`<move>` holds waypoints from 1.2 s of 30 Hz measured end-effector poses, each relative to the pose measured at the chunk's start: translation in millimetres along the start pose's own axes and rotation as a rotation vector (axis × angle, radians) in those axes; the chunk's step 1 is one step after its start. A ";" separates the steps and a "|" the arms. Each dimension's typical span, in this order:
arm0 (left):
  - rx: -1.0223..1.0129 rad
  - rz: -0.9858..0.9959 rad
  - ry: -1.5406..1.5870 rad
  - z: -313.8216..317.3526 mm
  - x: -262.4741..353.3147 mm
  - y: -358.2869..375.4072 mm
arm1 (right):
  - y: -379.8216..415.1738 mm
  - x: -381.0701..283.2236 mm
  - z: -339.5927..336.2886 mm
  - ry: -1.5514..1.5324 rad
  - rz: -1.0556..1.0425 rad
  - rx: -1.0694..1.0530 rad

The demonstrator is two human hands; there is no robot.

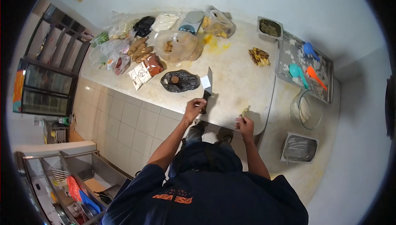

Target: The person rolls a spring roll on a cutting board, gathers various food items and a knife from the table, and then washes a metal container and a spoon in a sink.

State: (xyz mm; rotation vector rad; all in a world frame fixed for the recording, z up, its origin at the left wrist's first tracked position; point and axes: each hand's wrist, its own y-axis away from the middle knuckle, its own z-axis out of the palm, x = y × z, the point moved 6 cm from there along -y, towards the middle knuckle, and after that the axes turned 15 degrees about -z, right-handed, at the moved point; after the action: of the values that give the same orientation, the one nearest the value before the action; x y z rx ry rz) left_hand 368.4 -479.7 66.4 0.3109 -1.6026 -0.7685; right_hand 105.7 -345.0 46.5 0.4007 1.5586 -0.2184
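Note:
My left hand (194, 110) is closed at the black handle of a broad-bladed knife (207, 84), over the near edge of the table. The blade points away from me and has a bright white patch on it. To the right, my right hand (246, 127) pinches a small pale yellow-green piece of food (245, 111), whose exact kind I cannot make out. Left of the knife lies an opened black plastic bag (186, 83) with a round brown item inside. Farther back on the right sits a small heap of yellow and dark brown peel-like pieces (259, 56).
Along the table's (235, 76) back left are food bags, brown roots (140, 50) and a kitchen scale (192, 22). On the right stand a metal tray (284, 66) with coloured scoops, a glass bowl (312, 122) and a metal container (300, 147). A sink (86, 168) is behind left.

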 end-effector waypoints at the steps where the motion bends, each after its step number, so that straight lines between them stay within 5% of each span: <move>1: 0.077 0.069 0.015 -26.1 3.9 -2.9 | -2.9 -8.4 -0.2 0.014 -0.038 0.055; 6: 0.434 0.244 0.068 -142.5 20.2 -26.7 | -38.4 13.1 -5.4 0.602 -0.107 -0.155; 10: 0.594 0.367 -0.249 -201.8 43.0 -50.8 | -39.6 -29.1 38.9 1.038 -0.318 0.052; 15: 0.389 0.401 -0.378 -240.5 61.5 -68.7 | -62.1 -26.3 152.8 0.810 -0.363 -0.090; 18: 0.094 0.459 -0.693 -245.7 56.9 -95.5 | -78.4 -42.8 242.7 0.780 -0.455 -0.291; 24: -0.092 0.406 -1.295 -248.6 39.5 -97.1 | -129.0 -73.5 354.2 0.778 -0.515 -0.352; 30: -0.171 0.360 -1.173 -260.9 33.2 -109.4 | -158.2 -38.1 397.9 1.087 -0.523 -0.499; 36: 0.102 0.224 -0.815 -272.3 44.6 -120.3 | -159.3 -28.8 394.0 1.178 -0.404 -0.512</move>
State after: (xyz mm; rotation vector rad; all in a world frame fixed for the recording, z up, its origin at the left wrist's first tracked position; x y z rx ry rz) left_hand 592.5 -676.8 26.8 -0.1418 -2.3963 -0.6733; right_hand 408.2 -645.0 44.0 -0.2828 2.7555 0.1626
